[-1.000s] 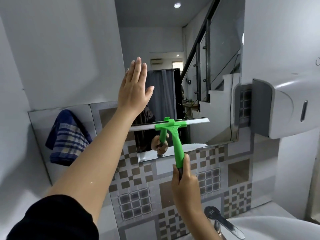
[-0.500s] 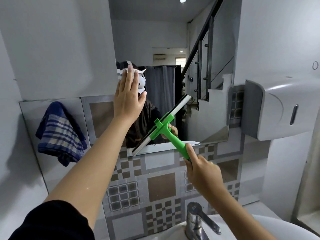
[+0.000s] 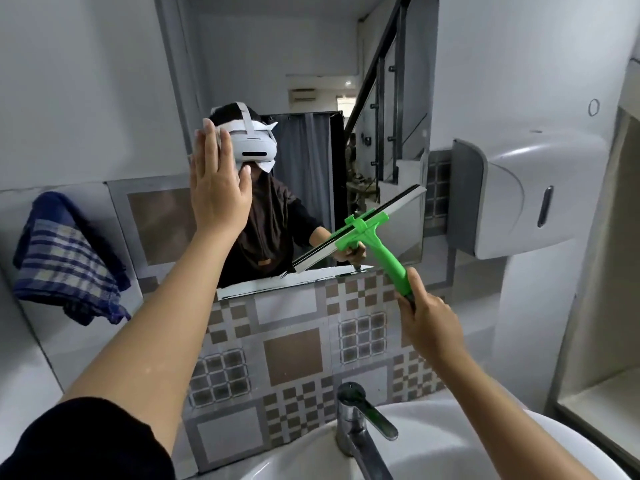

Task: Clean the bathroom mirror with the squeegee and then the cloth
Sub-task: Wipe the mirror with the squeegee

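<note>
Gripping the green squeegee (image 3: 367, 233) by its handle, right hand (image 3: 427, 323) fully closed; blade tilted against mirror (image 3: 311, 81) at 4 o'clock; left hand (image 3: 218, 188) flat, empty, at the mirror's left edge; cloth (image 3: 65, 258) hanging at 9 o'clock.

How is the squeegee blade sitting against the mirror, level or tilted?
Tilted: the squeegee blade slants up toward the right across the mirror, gripped by the right hand.

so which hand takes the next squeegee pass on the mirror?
Right. The right hand already grips the green squeegee, blade tilted at the mirror. The left hand is flat and open against the glass, holding nothing.
</note>
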### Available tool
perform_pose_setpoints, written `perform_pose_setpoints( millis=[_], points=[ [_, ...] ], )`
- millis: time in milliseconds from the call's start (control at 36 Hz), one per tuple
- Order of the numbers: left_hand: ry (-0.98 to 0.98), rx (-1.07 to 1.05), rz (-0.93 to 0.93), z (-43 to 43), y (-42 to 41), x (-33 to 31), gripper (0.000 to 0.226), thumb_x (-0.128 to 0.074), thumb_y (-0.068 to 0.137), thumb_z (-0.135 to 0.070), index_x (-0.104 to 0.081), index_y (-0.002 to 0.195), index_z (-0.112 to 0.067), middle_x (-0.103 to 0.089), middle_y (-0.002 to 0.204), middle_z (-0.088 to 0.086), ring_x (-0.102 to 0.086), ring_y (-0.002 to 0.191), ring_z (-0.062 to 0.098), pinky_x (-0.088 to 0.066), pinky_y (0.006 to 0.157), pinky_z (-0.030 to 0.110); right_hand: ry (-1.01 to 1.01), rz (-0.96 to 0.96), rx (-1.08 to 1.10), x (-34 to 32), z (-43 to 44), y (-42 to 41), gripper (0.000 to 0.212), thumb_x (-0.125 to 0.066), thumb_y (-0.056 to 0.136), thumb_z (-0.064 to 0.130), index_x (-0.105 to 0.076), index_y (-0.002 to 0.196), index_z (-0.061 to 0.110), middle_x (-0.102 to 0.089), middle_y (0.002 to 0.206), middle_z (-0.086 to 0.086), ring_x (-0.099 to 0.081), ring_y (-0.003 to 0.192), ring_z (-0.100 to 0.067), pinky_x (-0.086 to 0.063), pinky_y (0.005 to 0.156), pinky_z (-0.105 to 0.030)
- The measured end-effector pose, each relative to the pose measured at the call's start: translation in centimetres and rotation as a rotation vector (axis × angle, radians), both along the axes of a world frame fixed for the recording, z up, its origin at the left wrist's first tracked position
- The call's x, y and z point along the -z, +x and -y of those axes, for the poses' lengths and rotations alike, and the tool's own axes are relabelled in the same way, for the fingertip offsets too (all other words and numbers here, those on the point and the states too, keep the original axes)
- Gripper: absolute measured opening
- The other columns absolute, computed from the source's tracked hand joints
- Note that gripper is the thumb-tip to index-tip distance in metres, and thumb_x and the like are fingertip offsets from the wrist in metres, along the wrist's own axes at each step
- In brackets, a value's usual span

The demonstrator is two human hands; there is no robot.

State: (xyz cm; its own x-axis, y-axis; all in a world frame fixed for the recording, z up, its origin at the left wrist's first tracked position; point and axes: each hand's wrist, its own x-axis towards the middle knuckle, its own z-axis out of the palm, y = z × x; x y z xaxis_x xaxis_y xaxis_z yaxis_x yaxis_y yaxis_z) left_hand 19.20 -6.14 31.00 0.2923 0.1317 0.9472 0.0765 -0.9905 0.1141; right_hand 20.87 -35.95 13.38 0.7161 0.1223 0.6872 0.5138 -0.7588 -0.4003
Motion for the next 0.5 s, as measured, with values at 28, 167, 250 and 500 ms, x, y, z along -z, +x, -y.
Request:
perform_pose_setpoints(
  millis=[28,167,250,500],
  points=[
    [-0.003,-0.001,-0.001,0.0,0.0,0.0,0.060,-0.041,0.096,-0.026,-0.017,0.147,-0.007,-0.009,0.157,0.013,-0.006,0.144,0.028,-0.005,0.116,0.036,0.011,-0.010,-0.002,0.2,-0.2,0.0,0.051,-0.049,0.093,0.023,-0.033,0.140,0.010,-0.061,0.070,-0.009,-0.052,0.050,-0.024,-0.046,0.044,-0.035],
    [-0.004,-0.002,-0.017,0.0,-0.1,-0.1,0.060,-0.041,0.096,-0.026,-0.016,0.147,-0.007,-0.008,0.157,0.014,-0.004,0.145,0.029,-0.004,0.116,0.036,0.135,-0.095,-0.011,1.2,-1.4,-0.4,0.053,-0.046,0.095,0.023,-0.026,0.143,0.014,-0.057,0.066,-0.006,-0.049,0.048,-0.018,-0.046,0.044,-0.032],
    [0.004,0.002,-0.033,-0.1,-0.3,-0.1,0.062,-0.042,0.096,-0.027,-0.015,0.148,-0.007,-0.006,0.157,0.013,-0.003,0.145,0.028,-0.004,0.116,0.036,0.248,-0.152,-0.033,1.7,-2.2,-0.9,0.052,-0.045,0.095,0.023,-0.026,0.143,0.015,-0.058,0.067,-0.008,-0.050,0.048,-0.020,-0.042,0.044,-0.030],
    [0.041,0.028,-0.081,-0.6,-0.5,0.3,0.065,-0.046,0.095,-0.027,-0.014,0.148,-0.007,-0.006,0.157,0.014,-0.005,0.144,0.030,-0.006,0.117,0.038,0.603,-0.276,-0.128,1.7,-5.7,-2.8,0.033,-0.046,0.094,0.019,-0.041,0.127,0.018,-0.051,0.062,-0.003,-0.043,0.046,-0.013,-0.038,0.044,-0.028]
  ],
)
